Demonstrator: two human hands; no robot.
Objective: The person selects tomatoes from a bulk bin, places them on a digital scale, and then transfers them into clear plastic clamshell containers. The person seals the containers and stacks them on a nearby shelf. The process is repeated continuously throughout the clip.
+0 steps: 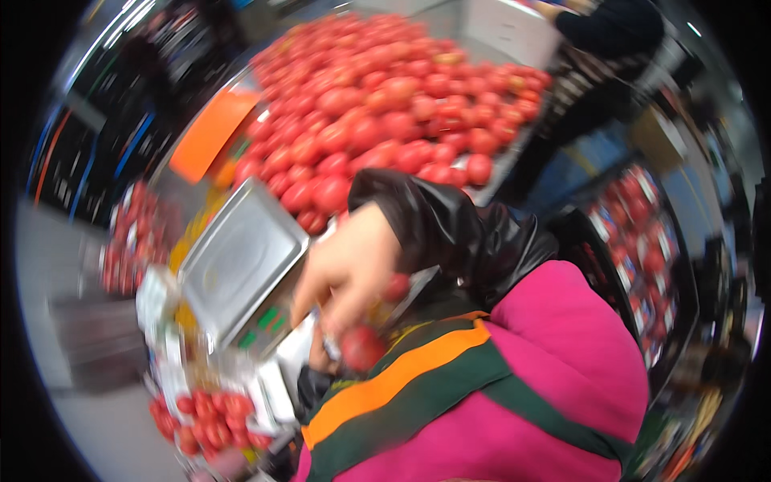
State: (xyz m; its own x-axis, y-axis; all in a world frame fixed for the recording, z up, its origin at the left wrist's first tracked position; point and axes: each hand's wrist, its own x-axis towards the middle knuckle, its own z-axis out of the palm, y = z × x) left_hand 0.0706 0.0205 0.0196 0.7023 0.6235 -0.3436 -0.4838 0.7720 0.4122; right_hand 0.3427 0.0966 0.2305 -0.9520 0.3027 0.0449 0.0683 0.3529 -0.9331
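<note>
My right hand, in a shiny black sleeve, reaches across from the right with its fingers pointing down, blurred by motion. Just below its fingertips my left hand is mostly hidden, its dark sleeve showing under it. Beside both hands is a red tomato, with something whitish, perhaps thin plastic, next to it. Another tomato shows under my right wrist. Whether either hand grips anything is too blurred to tell. Left of my right hand lies the metal pan of a weighing scale, with a green display at its edge.
A large heap of tomatoes covers the table ahead, with an orange card at its left. Packed tomatoes sit lower left, others farther left. A dark crate of packed tomatoes is at right. A person stands beyond.
</note>
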